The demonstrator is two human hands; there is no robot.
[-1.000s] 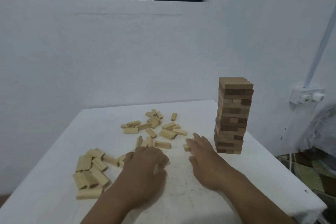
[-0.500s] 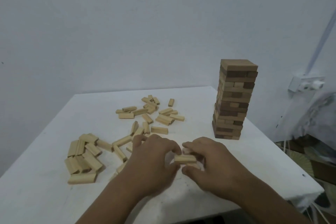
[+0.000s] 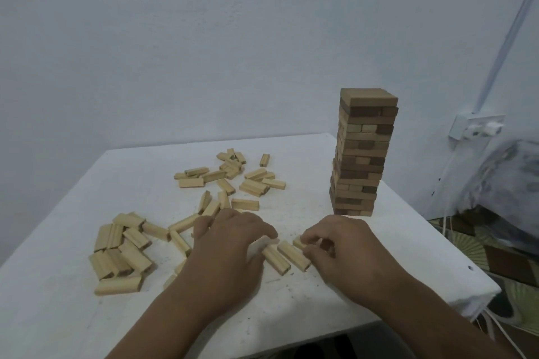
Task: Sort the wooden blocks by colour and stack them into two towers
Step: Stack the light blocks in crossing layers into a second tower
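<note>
1. Two pale blocks (image 3: 287, 257) are laid side by side on the white table (image 3: 408, 256), probably as the base layer of a second tower.
2. The left block is touched by the curled fingers of the left hand (image 3: 230, 245).
3. A third pale block (image 3: 299, 242) is pinched by the right hand (image 3: 341, 245).
4. The brown tower (image 3: 364, 151) stands at the far right; loose pale blocks (image 3: 122, 251) are scattered left.
5. No writing can be read.

Table (image 3: 291, 312) — white, rough-surfaced, speckled with small dark marks. Wall (image 3: 204, 52) — plain pale blue-white, beyond the table. Socket plate (image 3: 475, 125) — white, wall-mounted at right, a conduit (image 3: 507, 32) rising from it. Floor covering (image 3: 466, 245) — patterned, lower right. Light — dim, even.
</note>
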